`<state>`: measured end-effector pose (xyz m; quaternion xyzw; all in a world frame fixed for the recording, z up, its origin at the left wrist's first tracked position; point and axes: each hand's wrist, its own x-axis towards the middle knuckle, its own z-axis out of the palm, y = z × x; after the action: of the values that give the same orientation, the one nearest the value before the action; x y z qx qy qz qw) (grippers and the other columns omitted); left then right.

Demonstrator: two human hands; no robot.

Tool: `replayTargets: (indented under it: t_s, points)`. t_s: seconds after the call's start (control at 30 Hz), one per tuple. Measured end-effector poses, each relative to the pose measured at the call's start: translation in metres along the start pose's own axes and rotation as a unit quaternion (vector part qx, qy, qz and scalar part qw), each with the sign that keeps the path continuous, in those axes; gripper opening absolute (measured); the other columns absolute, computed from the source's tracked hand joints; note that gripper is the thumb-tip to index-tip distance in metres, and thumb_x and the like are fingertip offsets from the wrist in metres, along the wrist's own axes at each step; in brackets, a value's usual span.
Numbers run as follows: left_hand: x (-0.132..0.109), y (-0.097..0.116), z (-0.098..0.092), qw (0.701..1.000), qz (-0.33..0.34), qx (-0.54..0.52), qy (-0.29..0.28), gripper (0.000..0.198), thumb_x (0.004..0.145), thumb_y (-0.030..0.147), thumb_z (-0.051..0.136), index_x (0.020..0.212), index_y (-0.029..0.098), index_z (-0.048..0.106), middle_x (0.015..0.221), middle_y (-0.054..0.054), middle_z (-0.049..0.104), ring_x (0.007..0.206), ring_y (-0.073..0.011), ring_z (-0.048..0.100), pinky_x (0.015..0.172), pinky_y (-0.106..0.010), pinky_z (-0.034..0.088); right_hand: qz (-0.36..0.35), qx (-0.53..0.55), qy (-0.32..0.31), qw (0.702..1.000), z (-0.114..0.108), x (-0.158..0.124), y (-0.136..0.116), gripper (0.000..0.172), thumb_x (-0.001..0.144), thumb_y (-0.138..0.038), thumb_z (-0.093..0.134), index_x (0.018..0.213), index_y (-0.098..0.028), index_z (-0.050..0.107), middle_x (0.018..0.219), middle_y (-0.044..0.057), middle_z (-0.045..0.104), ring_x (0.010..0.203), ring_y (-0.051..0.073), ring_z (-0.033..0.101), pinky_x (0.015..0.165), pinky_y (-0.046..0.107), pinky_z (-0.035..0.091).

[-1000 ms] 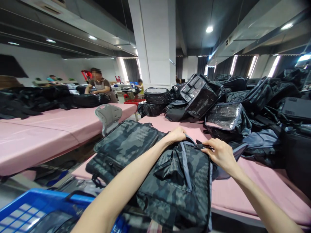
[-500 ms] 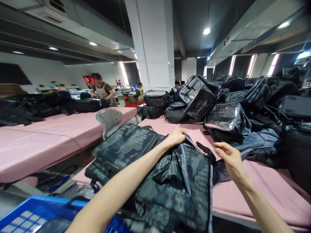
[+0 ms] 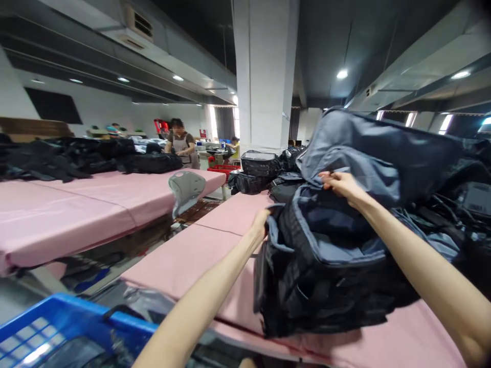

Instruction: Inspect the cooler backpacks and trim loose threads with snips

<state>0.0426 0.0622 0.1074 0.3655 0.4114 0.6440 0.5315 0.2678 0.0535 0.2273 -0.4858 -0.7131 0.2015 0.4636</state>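
Observation:
A dark backpack [image 3: 326,276] with grey lining stands opened up on the pink table [image 3: 199,250] in front of me. My left hand [image 3: 261,223] is closed on the bag's left edge, near the zip rim. My right hand [image 3: 339,185] is raised and pinches the grey lining of the lifted flap [image 3: 368,148], holding it up above the bag's open compartment. The bag's inside shows dark blue-grey fabric; what lies deeper in it is hidden.
A heap of black bags [image 3: 264,171] lies behind and to the right. A blue plastic crate [image 3: 49,332] sits at lower left. A second pink table [image 3: 76,204] with dark bags stands left, a person [image 3: 182,148] working behind it. A white pillar [image 3: 264,76] rises behind.
The bag has been turned and opened: the camouflage side no longer shows, and my right hand has risen with the flap. The left hand shifted to the bag's left edge. The view swung left.

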Motion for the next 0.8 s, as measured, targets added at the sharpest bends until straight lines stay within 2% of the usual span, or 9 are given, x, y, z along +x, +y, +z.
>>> replayTargets:
  t_s: [0.07,0.13,0.23,0.3,0.4,0.47,0.57,0.7,0.8]
  points:
    - [-0.011,-0.03,-0.038,0.998,-0.044,0.041,0.022,0.008,0.057,0.012,0.053,0.049,0.013,0.051,0.041,0.0,0.051,0.04,-0.0135,0.049,0.048,-0.027,0.043,0.02,-0.055,-0.105,0.993,0.03,0.006,0.001,0.046,0.063,-0.053,0.063,0.08,-0.011,0.065,0.061,0.0,0.056,0.046,0.006,0.034,0.042,0.021,0.023]
    - [-0.019,-0.042,-0.072,0.994,-0.061,0.081,0.032,0.007,0.059,0.014,0.055,0.053,0.013,0.053,0.045,-0.001,0.054,0.042,-0.0147,0.051,0.048,-0.028,0.043,0.018,-0.069,-0.143,0.987,0.055,-0.006,-0.002,0.044,0.062,-0.053,0.064,0.073,-0.011,0.066,0.058,0.0,0.056,0.048,0.007,0.037,0.045,0.021,0.026]
    - [-0.032,-0.023,-0.112,0.989,-0.048,0.133,0.039,0.01,0.057,0.019,0.064,0.065,0.013,0.059,0.059,-0.003,0.061,0.055,-0.0169,0.057,0.053,-0.026,0.043,-0.001,-0.074,-0.213,0.974,0.065,-0.043,-0.016,0.044,0.069,-0.053,0.059,0.077,-0.011,0.069,0.058,0.0,0.058,0.049,0.009,0.042,0.047,0.021,0.029]
    - [-0.049,0.001,-0.124,0.979,0.028,0.195,0.058,0.022,0.054,0.021,0.068,0.075,0.015,0.062,0.076,-0.005,0.065,0.071,-0.0187,0.06,0.06,-0.026,0.044,-0.034,-0.102,-0.302,0.947,0.057,-0.074,-0.027,0.042,0.072,-0.052,0.058,0.081,-0.012,0.07,0.063,0.001,0.063,0.055,0.012,0.051,0.051,0.022,0.034]
    - [-0.09,0.027,-0.112,0.938,0.132,0.322,-0.004,0.024,0.064,0.036,0.062,0.077,0.017,0.064,0.081,-0.005,0.066,0.078,-0.0187,0.06,0.066,-0.026,0.045,-0.094,-0.192,-0.298,0.93,0.046,-0.118,-0.04,0.031,0.071,-0.041,0.063,0.087,-0.016,0.07,0.077,0.003,0.069,0.07,0.017,0.06,0.06,0.023,0.04]
    - [-0.12,0.032,-0.085,0.922,0.029,0.335,-0.191,0.042,0.075,0.052,0.048,0.067,0.014,0.062,0.059,-0.004,0.062,0.06,-0.0156,0.06,0.058,-0.025,0.044,-0.14,-0.26,-0.242,0.924,0.047,-0.142,-0.044,0.023,0.073,-0.029,0.062,0.091,-0.018,0.069,0.081,0.004,0.069,0.073,0.018,0.062,0.062,0.022,0.04]
    - [-0.146,0.026,-0.036,0.897,-0.149,0.263,-0.322,0.065,0.076,0.068,0.031,0.057,0.012,0.057,0.044,-0.004,0.055,0.04,-0.0141,0.054,0.042,-0.023,0.037,-0.213,-0.359,-0.173,0.892,0.06,-0.171,-0.048,0.021,0.075,-0.013,0.052,0.09,-0.018,0.067,0.076,0.003,0.067,0.065,0.013,0.06,0.055,0.021,0.036]
    - [-0.155,0.01,-0.002,0.917,-0.206,0.156,-0.305,0.046,0.08,0.049,0.047,0.057,0.011,0.058,0.045,-0.005,0.058,0.037,-0.0115,0.052,0.037,-0.019,0.034,-0.297,-0.474,-0.104,0.822,0.066,-0.195,-0.046,0.025,0.078,-0.006,0.044,0.088,-0.018,0.064,0.071,0.002,0.064,0.05,0.01,0.051,0.046,0.024,0.027]
    - [-0.166,-0.005,-0.006,0.937,-0.246,-0.017,-0.247,0.03,0.082,0.035,0.05,0.074,0.009,0.062,0.065,-0.009,0.067,0.053,-0.0155,0.063,0.047,-0.023,0.046,-0.3,-0.479,-0.065,0.822,0.048,-0.206,-0.033,0.03,0.08,-0.005,0.044,0.099,-0.02,0.061,0.08,0.002,0.066,0.056,0.011,0.055,0.049,0.023,0.03]
